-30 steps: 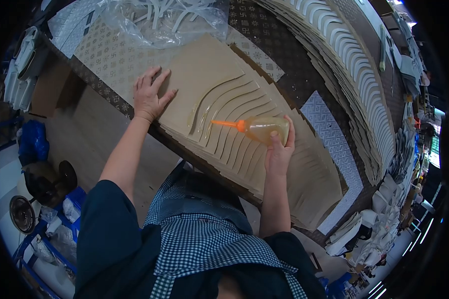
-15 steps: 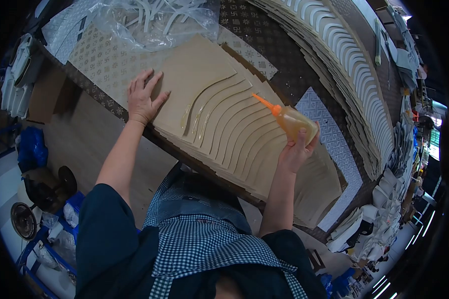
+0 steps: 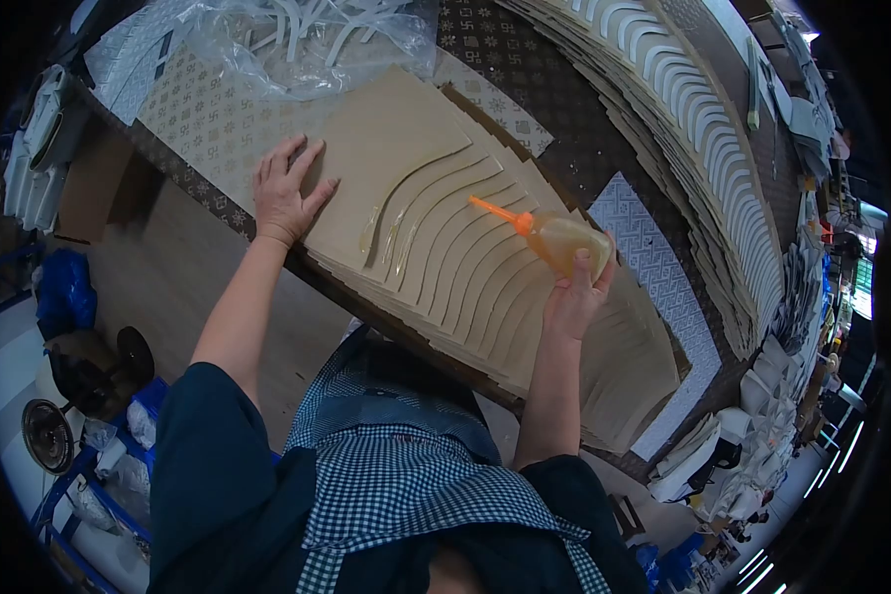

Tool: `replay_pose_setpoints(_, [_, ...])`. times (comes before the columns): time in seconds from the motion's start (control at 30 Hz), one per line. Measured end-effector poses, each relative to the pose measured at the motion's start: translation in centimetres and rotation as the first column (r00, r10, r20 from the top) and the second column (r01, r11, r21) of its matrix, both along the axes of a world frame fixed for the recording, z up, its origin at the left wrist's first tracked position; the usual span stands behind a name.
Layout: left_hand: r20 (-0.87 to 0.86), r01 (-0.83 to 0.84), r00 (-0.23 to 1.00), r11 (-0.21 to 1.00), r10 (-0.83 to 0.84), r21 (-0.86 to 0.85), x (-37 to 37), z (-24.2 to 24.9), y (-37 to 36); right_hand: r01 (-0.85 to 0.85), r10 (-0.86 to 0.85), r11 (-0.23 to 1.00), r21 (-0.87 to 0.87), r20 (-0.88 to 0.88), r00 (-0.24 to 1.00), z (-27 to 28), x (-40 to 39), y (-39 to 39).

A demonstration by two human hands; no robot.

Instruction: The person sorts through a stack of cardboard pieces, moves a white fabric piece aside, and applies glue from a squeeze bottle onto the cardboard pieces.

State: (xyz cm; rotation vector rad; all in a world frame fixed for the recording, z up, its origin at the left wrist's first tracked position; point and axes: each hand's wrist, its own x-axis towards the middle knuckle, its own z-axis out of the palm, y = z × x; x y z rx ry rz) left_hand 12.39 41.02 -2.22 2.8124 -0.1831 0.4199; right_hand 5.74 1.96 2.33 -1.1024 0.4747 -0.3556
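Note:
My left hand (image 3: 289, 193) lies with fingers spread on the left edge of a fanned stack of brown cardboard sheets (image 3: 366, 129). My right hand (image 3: 577, 297) is wrapped round a translucent squeeze bottle (image 3: 567, 243) holding yellowish liquid. Its orange nozzle (image 3: 498, 210) points left, over the stepped curved edges of the sheets. Shiny wet lines of glue (image 3: 398, 213) run along the first few curved edges near my left hand. Whether the nozzle tip touches a sheet I cannot tell.
A clear plastic bag (image 3: 317, 49) with white curved strips lies at the back. Another long fanned stack (image 3: 663, 139) bearing white strips curves along the right. A patterned grey sheet (image 3: 653, 267) sits beside the cardboard. A fan (image 3: 48, 436) stands at the lower left.
My right hand has moved the bottle a little to the left, and the nozzle tip now sits further left and slightly lower. My left hand stays in place.

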Motion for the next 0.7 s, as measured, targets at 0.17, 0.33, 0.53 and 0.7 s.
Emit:
replay_pose_setpoints(0.17, [0.002, 0.011, 1.000, 1.000, -0.011, 0.008, 0.0, 0.1, 0.0, -0.049, 0.049, 0.998, 0.033, -0.003, 0.999, 0.0, -0.1, 0.7])
replay_pose_setpoints(0.33, [0.004, 0.015, 1.000, 1.000, -0.015, 0.002, 0.0, 0.2, 0.0, -0.112, 0.112, 0.993, 0.028, -0.004, 0.994, 0.0, -0.1, 1.0])
replay_pose_setpoints(0.53, [0.013, 0.006, 1.000, 1.000, -0.006, -0.001, 0.0, -0.1, 0.0, -0.196, 0.197, 0.980, 0.023, -0.017, 0.980, 0.2, -0.3, 1.0])
replay_pose_setpoints(0.7, [0.015, 0.006, 1.000, 1.000, -0.006, 0.005, 0.0, -0.2, 0.1, -0.229, 0.232, 0.972, 0.051, -0.047, 0.972, -0.1, -0.8, 0.8])
